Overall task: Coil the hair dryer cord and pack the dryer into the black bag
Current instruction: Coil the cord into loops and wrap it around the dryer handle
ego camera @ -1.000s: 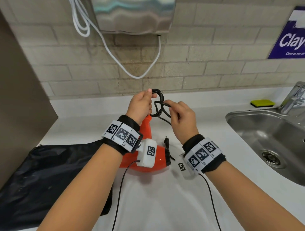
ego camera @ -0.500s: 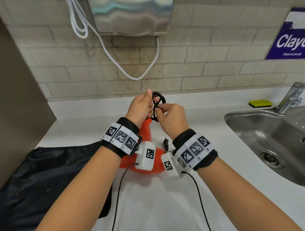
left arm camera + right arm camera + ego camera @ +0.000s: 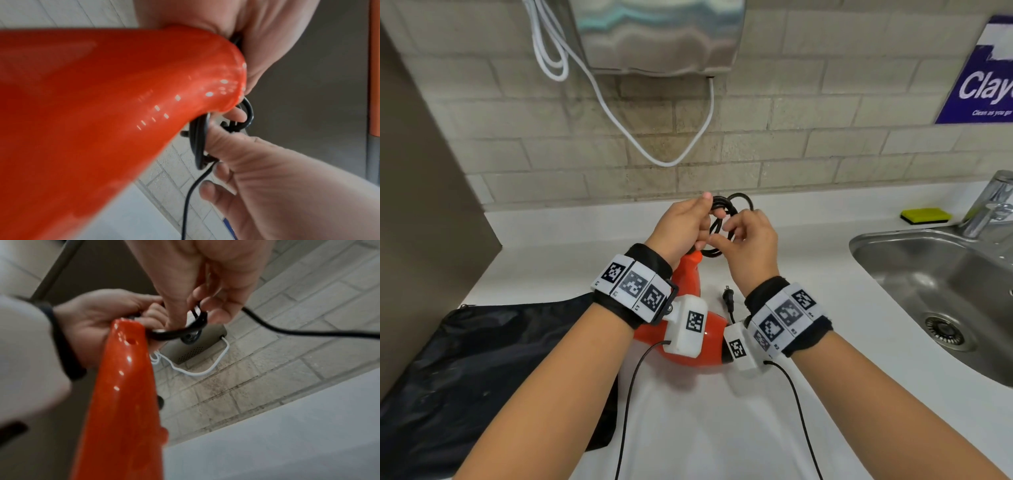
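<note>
The orange hair dryer [image 3: 690, 274] lies on the white counter [image 3: 808, 274], its handle raised toward my hands. Above the handle end, my left hand [image 3: 683, 228] grips the black cord coil [image 3: 726, 205]. My right hand [image 3: 751, 246] pinches a strand of the cord against the coil. The left wrist view shows the dryer body [image 3: 102, 113] close up with the cord loops [image 3: 200, 142] between both hands. From the right wrist, the handle [image 3: 123, 386] and the cord [image 3: 180, 331] appear. The plug [image 3: 728, 297] rests on the counter beside the dryer. The black bag [image 3: 482, 359] lies flat at the left.
A steel sink [image 3: 941, 291] with a faucet [image 3: 989, 205] sits at the right, a yellow sponge [image 3: 926, 216] behind it. A brick wall carries a metal dispenser [image 3: 661, 34] with a white cable [image 3: 654, 150]. A brown panel [image 3: 421, 205] stands at the left.
My right hand has moved closer to the left hand, bringing another strand of cord onto the coil. The loose cord is shorter, and the plug now lies nearer the dryer.
</note>
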